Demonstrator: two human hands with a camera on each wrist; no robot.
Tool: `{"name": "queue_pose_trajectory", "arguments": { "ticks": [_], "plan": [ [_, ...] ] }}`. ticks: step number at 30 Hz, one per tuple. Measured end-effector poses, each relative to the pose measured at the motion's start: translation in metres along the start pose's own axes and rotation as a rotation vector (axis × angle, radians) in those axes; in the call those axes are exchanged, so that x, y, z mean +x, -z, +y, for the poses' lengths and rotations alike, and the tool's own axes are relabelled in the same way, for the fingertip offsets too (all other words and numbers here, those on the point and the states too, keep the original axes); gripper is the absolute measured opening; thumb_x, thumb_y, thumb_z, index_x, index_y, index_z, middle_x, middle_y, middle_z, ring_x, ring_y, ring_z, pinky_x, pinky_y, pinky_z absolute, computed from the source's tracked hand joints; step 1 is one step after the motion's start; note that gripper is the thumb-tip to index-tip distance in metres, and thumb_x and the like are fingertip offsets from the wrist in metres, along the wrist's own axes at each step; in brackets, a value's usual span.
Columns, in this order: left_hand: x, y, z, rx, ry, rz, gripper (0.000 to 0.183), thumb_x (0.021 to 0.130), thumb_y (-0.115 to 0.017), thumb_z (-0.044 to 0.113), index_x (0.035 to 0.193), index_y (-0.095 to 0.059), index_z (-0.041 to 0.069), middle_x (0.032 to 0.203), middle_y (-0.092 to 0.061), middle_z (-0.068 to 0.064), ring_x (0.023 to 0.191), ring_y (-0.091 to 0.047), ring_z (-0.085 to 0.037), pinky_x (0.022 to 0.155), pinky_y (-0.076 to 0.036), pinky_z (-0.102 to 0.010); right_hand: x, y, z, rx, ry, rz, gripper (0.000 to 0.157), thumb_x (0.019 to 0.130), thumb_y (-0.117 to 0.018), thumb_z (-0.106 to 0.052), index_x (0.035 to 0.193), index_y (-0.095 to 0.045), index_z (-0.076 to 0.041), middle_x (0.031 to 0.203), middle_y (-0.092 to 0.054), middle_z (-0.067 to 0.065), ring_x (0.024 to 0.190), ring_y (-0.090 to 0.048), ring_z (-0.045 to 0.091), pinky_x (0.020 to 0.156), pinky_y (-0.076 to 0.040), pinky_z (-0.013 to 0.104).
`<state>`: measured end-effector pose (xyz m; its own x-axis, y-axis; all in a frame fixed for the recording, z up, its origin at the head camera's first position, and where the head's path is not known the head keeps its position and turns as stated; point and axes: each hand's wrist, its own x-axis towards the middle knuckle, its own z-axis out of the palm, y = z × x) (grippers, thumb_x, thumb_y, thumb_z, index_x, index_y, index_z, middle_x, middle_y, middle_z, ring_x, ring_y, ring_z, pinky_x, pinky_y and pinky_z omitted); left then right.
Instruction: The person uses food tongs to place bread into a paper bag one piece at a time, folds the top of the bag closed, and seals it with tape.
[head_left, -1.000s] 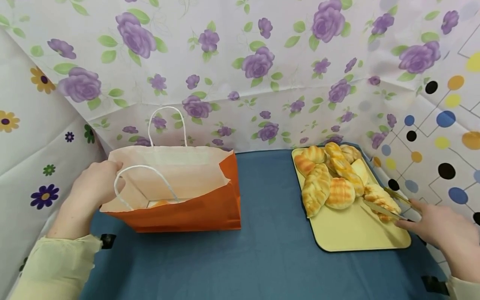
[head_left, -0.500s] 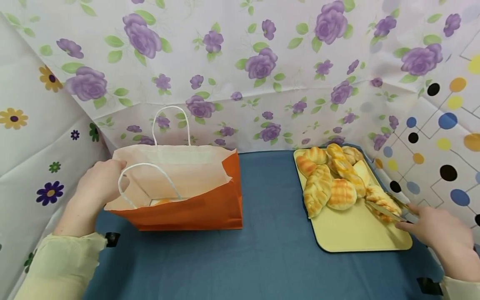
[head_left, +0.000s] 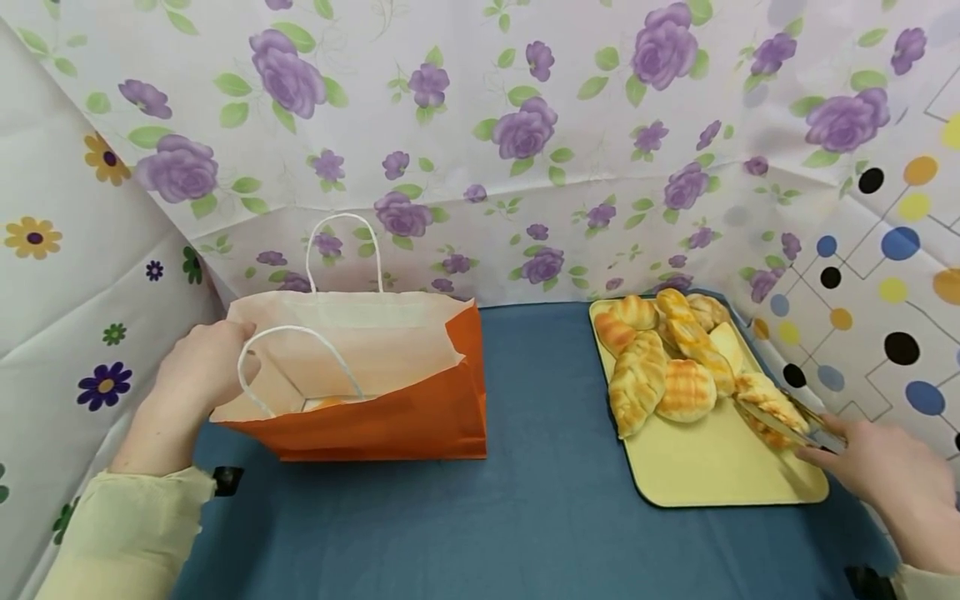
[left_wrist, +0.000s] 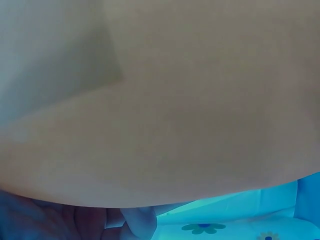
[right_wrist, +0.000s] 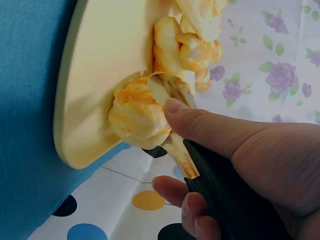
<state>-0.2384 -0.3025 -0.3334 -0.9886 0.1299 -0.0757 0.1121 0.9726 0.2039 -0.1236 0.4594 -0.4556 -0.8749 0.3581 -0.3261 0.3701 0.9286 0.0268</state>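
With my left hand (head_left: 202,367) I grip the left edge of an orange paper bag (head_left: 382,435), which stands with its mouth wide and its white string handles up. Something white and orange lies inside, mostly hidden. My right hand (head_left: 888,473) holds gold tongs (head_left: 772,421) with black handles. The tongs' arms lie on either side of a braided bread roll (head_left: 767,396) on the yellow tray (head_left: 697,475). In the right wrist view the thumb and curled fingers grip the tongs (right_wrist: 182,160) beside the roll (right_wrist: 140,112). Skin and sleeve fill most of the left wrist view.
Several other breads, among them a long twisted one (head_left: 693,337) and a round one (head_left: 686,392), lie together at the tray's back left. A blue cloth (head_left: 540,433) covers the table between bag and tray. Patterned curtains (head_left: 480,125) stand behind and at both sides.
The tongs' arms look slightly closer around the bread roll. The view has shifted a little; the left hand keeps its grip on the bag.
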Motion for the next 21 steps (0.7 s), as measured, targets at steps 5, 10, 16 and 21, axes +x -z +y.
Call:
{"name": "queue_pose_trajectory", "arguments": {
  "ticks": [5, 10, 16, 21],
  "plan": [
    [-0.001, 0.001, -0.001, -0.004, 0.013, -0.014, 0.017, 0.094, -0.059, 0.004, 0.105, -0.062, -0.007, 0.079, -0.058, -0.019, 0.07, -0.056, -0.038, 0.061, -0.048, -0.049, 0.001, -0.003, 0.004, 0.014, 0.045, 0.034, 0.098, 0.087, -0.084, -0.055, 0.147, -0.047, 0.014, 0.13, -0.053, 0.049, 0.105, -0.059, 0.062, 0.087, -0.05, 0.071],
    [0.0, 0.001, 0.0, -0.001, 0.014, -0.015, 0.028, 0.094, -0.059, 0.004, 0.116, -0.062, -0.013, 0.084, -0.061, -0.023, 0.072, -0.057, -0.039, 0.064, -0.05, -0.052, -0.002, -0.006, 0.014, 0.04, 0.112, 0.088, 0.094, 0.086, -0.085, -0.052, 0.143, -0.05, 0.015, 0.101, -0.065, 0.04, 0.076, -0.065, 0.046, 0.071, -0.054, 0.061],
    [0.0, 0.003, 0.0, -0.011, 0.018, -0.02, 0.037, 0.092, -0.059, 0.002, 0.124, -0.062, -0.014, 0.088, -0.062, -0.025, 0.074, -0.057, -0.04, 0.065, -0.052, -0.053, -0.009, -0.007, 0.019, 0.069, 0.123, 0.151, 0.088, 0.088, -0.085, -0.045, 0.14, -0.05, 0.017, 0.086, -0.063, 0.032, 0.063, -0.059, 0.031, 0.064, -0.052, 0.054],
    [0.002, 0.002, 0.0, -0.007, 0.019, -0.028, 0.041, 0.092, -0.058, 0.003, 0.129, -0.06, -0.015, 0.089, -0.063, -0.025, 0.074, -0.057, -0.039, 0.065, -0.052, -0.053, -0.01, -0.012, 0.023, 0.099, 0.117, 0.221, 0.081, 0.088, -0.086, -0.038, 0.136, -0.053, 0.018, 0.076, -0.061, 0.022, 0.061, -0.057, 0.03, 0.059, -0.051, 0.05]
  ]
}}
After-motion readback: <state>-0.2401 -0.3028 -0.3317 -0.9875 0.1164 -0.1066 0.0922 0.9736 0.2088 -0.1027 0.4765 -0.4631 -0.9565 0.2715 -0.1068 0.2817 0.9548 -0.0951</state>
